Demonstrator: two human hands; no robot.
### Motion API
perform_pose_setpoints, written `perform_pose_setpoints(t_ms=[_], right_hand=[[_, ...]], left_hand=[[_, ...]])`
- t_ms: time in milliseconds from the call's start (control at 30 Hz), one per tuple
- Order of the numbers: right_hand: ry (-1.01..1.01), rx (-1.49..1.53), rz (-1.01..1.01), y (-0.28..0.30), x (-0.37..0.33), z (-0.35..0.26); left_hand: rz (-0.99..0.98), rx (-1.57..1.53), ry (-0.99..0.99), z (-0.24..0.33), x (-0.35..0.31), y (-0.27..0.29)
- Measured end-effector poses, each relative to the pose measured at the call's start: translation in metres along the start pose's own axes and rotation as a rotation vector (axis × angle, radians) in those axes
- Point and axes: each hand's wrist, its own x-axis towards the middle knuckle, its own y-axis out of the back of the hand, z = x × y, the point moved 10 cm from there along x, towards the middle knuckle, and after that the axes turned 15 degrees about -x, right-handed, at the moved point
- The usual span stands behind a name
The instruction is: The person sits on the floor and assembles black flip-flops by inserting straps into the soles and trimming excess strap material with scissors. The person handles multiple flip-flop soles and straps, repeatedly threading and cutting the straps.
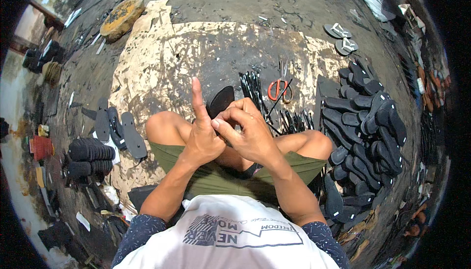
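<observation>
In front of my lap, both hands are close together and touching. My left hand [202, 139] has its index finger stretched straight up while the other fingers curl in beside my right hand. The bent thumb and fingers of my right hand [248, 132] are pinched at the left palm; whatever is between them is too small or hidden. Just beyond the hands shows the rounded end of a black sandal sole [221, 100]. Its lower part is covered by my hands, so I cannot tell which hand, if either, grips it.
Orange-handled scissors [277, 89] lie ahead, beside a bundle of black straps [251, 85]. A big heap of black soles [363, 117] is on the right. Stacked soles [91, 150] and loose sandals [132, 135] sit left. A round yellowish block [122, 19] stands far left; finished flip-flops [346, 46] lie far right.
</observation>
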Motion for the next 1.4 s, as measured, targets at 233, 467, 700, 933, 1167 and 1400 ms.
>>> perform_pose_setpoints(t_ms=[233, 467, 700, 933, 1167, 1400], right_hand=[[-0.023, 0.075, -0.067, -0.014, -0.008, 0.02], [-0.217, 0.486, -0.168, -0.038, -0.012, 0.037], [-0.294, 0.445, -0.014, -0.002, -0.006, 0.051], [-0.002, -0.229, 0.201, 0.025, -0.007, 0.009], [-0.041, -0.293, 0.17, 0.016, -0.005, 0.007], [-0.093, -0.114, 0.164, 0.01, -0.001, 0.021]], left_hand=[[-0.303, -0.313, 0.236, -0.011, -0.007, -0.023], [-0.325, -0.75, 0.443, -0.027, -0.017, -0.036], [-0.026, -0.905, 0.636, -0.056, -0.024, -0.021], [0.075, -0.807, 0.508, -0.039, -0.022, -0.015], [0.092, -0.419, 0.344, -0.027, -0.022, -0.006], [0.214, -0.38, 0.293, -0.044, -0.026, -0.001]])
